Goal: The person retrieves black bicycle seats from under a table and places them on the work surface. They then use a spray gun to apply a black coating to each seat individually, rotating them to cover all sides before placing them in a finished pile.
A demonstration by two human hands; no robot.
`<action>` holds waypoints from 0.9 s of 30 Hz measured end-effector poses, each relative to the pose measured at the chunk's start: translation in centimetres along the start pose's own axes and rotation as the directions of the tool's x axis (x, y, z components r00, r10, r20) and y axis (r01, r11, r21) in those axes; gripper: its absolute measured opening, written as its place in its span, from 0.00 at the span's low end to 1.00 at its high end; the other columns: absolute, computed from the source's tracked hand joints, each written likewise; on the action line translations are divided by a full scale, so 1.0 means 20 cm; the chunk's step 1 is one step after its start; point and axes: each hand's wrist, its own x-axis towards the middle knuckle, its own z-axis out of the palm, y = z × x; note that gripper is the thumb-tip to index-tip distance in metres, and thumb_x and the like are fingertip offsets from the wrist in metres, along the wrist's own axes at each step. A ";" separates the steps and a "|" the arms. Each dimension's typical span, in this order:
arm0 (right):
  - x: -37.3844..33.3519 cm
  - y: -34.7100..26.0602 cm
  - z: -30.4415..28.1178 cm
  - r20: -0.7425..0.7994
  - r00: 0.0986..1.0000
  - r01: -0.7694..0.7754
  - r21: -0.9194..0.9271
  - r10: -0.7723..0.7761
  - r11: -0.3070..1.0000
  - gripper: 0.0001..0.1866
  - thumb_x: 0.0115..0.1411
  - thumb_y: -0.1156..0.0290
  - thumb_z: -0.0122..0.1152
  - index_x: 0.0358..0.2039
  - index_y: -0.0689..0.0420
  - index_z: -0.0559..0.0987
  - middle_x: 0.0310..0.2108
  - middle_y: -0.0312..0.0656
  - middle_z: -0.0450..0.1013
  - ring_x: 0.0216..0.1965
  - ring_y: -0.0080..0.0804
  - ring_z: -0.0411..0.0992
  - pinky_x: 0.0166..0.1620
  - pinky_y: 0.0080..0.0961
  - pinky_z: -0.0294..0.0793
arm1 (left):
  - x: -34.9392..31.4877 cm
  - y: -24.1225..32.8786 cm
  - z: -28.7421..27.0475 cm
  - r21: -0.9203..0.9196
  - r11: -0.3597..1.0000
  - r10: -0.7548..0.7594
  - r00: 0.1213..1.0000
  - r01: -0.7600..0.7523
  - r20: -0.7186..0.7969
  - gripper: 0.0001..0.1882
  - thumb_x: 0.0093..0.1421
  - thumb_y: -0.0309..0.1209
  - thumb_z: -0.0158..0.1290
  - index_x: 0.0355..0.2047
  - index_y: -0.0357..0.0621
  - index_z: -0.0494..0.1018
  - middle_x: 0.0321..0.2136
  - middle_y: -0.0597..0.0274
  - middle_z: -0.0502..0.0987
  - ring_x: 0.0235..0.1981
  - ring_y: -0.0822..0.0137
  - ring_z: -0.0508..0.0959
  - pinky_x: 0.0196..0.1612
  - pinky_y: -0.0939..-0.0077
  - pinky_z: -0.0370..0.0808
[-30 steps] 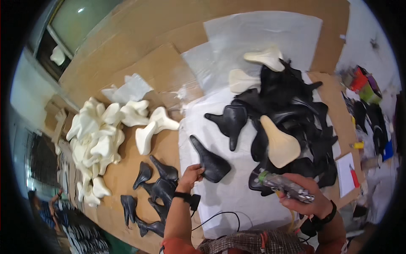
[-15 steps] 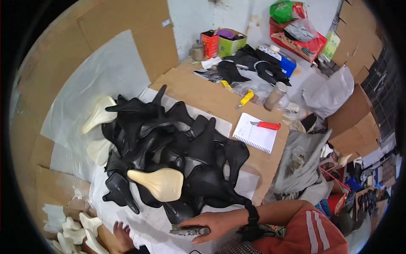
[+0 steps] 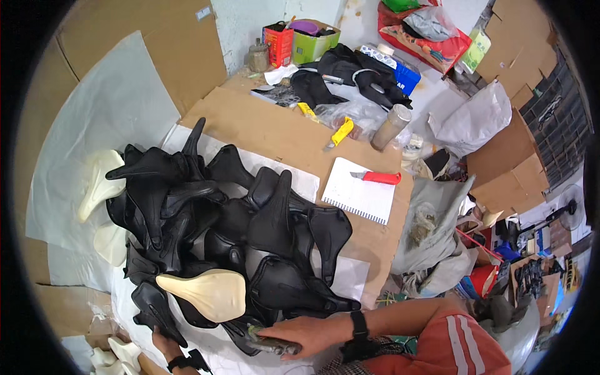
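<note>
A heap of black bicycle saddles [image 3: 269, 225] lies on the table, with one cream saddle pad [image 3: 215, 294] on its near side. My left hand [image 3: 165, 345], low on the left, has its fingers closed at the edge of a black bicycle saddle [image 3: 154, 307]; part of the fingers is hidden by it. My right hand [image 3: 306, 334] is wrapped round a worn grey metal hand tool [image 3: 273, 344], whose exact kind I cannot make out. That tool lies close to the near edge of the heap.
Two more cream pads [image 3: 100, 184] rest at the heap's left, and several others [image 3: 115, 356] sit below left. Beyond the heap are a spiral notebook [image 3: 356, 194] carrying a red utility knife [image 3: 382, 178], a yellow cutter [image 3: 342, 132] and a cylindrical jar [image 3: 392, 127].
My left hand has come from spread fingers over the table to the edge of a black saddle. My right hand keeps the tool. The whole view has shifted slightly.
</note>
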 end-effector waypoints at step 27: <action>-0.69 0.60 -1.30 -0.921 0.203 -0.898 -0.311 -0.332 0.312 0.17 0.47 0.65 0.62 0.37 0.57 0.74 0.31 0.45 0.71 0.37 0.46 0.66 0.43 0.40 0.65 | -0.92 0.01 -0.26 0.290 0.954 0.187 0.914 -0.080 -0.359 0.19 0.63 0.36 0.42 0.51 0.37 0.64 0.48 0.58 0.67 0.45 0.64 0.68 0.47 0.76 0.66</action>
